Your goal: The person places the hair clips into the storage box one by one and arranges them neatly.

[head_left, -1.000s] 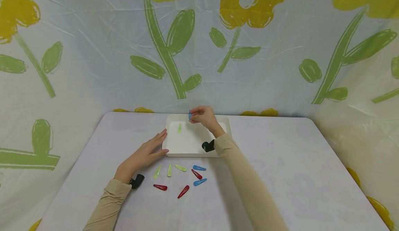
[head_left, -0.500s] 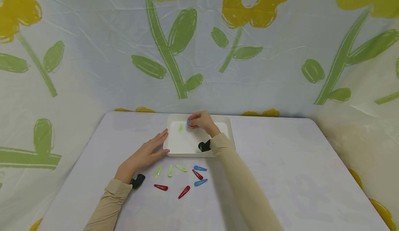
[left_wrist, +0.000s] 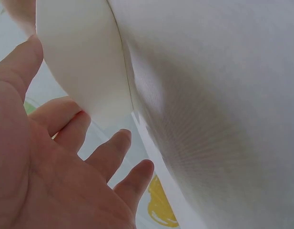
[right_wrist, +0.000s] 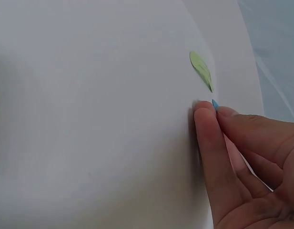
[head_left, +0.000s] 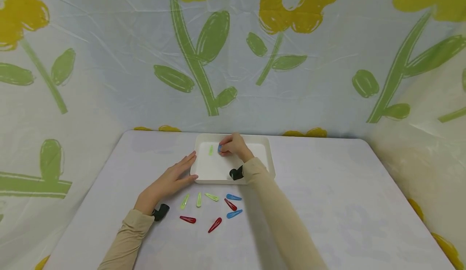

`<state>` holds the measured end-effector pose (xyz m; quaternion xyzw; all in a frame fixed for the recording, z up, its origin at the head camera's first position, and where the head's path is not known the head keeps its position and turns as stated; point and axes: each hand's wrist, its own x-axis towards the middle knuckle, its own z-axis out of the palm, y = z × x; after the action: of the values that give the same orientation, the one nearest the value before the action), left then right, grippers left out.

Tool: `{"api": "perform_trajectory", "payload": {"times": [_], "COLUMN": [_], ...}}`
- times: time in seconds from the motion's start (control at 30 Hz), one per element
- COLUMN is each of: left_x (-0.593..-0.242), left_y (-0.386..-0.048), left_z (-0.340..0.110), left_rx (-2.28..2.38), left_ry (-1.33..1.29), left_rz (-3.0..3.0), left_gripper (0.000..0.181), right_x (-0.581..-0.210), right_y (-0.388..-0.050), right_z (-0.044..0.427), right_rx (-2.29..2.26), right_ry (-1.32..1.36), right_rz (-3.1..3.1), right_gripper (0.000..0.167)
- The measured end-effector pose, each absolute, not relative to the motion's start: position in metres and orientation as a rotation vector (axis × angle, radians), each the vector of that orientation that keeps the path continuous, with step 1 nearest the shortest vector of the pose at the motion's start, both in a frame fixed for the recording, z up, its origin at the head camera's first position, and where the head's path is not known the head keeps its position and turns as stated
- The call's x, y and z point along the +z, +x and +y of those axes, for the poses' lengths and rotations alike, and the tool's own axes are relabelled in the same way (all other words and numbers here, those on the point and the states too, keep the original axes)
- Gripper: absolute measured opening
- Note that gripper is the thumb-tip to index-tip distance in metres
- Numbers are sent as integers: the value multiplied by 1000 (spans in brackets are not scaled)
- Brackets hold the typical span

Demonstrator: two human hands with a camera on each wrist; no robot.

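Note:
Between thumb and fingertips my right hand [head_left: 234, 145] pinches a blue snap hair clip [head_left: 219, 148], low over the white tray [head_left: 222, 177]. Only the clip's tip [right_wrist: 215, 103] shows in the right wrist view; the fingers cover the rest. Beside it, on the tray floor, lies a light green hair clip [head_left: 210, 150], also seen in the right wrist view as a green clip [right_wrist: 201, 70]. At the tray's left side my left hand [head_left: 171, 180] has its fingers spread, with thumb and fingertips touching the rim. In the left wrist view that hand [left_wrist: 65, 157] rests against the tray's outer wall [left_wrist: 85, 52].
In front of the tray lie several loose clips: green ones [head_left: 198, 199], blue ones [head_left: 234, 213] and red ones [head_left: 214, 225]. They rest on a white tabletop [head_left: 327, 205]. A flower-printed curtain [head_left: 309, 92] stands behind the table's back edge.
My right hand has come down and slightly toward me with the blue hair clip, from the tray's back rim to beside the green clip. The left hand has stayed at the tray's side.

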<state>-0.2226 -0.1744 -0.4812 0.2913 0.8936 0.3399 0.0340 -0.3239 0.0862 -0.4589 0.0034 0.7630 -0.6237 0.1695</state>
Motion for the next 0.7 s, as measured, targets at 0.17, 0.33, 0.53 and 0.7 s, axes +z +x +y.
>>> {"api": "perform_trajectory", "payload": {"times": [0.17, 0.33, 0.53, 0.7], "left_x": [-481, -479, -478, -480], "left_y": [-222, -221, -221, -221], "left_z": [-175, -174, -174, -175], "left_rx": [1045, 1054, 1058, 1068], "left_ry": [896, 899, 897, 889], "left_rz": [2749, 2744, 2742, 2737], "left_gripper": [73, 73, 73, 74], "right_x": [-459, -456, -454, -453], "right_y": [-321, -320, -320, -320], "right_z": [86, 88, 89, 88], "right_rx": [-1750, -1709, -1648, -1551], "right_ry": [10, -12, -45, -52], "right_rz": [2181, 2188, 2190, 2258], "right_gripper": [22, 23, 21, 19]}}
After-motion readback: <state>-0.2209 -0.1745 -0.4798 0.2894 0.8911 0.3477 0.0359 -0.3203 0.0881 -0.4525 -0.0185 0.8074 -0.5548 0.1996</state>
